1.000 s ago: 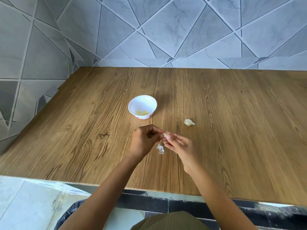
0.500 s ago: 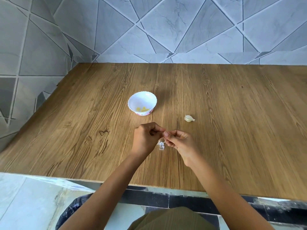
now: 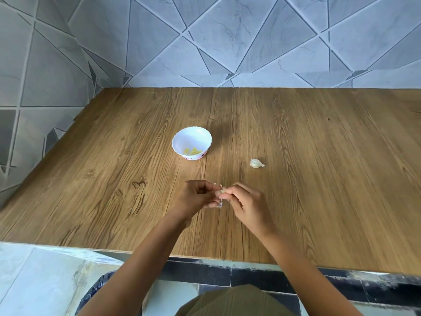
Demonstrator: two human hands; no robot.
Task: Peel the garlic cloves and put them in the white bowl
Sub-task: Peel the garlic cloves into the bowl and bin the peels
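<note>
We record a wooden surface (image 3: 319, 179) set against a grey tiled wall (image 3: 227, 42). The white bowl (image 3: 193, 136) stands upright on it and serves as our reference; a few yellowish peeled cloves (image 3: 193, 152) lie at its bottom. Nearer the person than the bowl and slightly to its right, both hands meet just above the surface. The left hand (image 3: 198, 197) has its fingers curled, and its grip pinches a garlic clove (image 3: 221, 191) at the fingertips. The right hand (image 3: 245, 201) grips the same clove from the opposite side, fingers likewise curled. The clove is largely covered by the fingertips, so we cannot tell how much skin is on it. Directly beneath the hands a small pale scrap of peel (image 3: 219, 204) lies on the surface, partly hidden. To the right of the bowl and a little nearer the person, well apart from both the bowl and the hands, an unpeeled garlic piece (image 3: 256, 163) rests on its side, its pointed tip directed away from the bowl.
</note>
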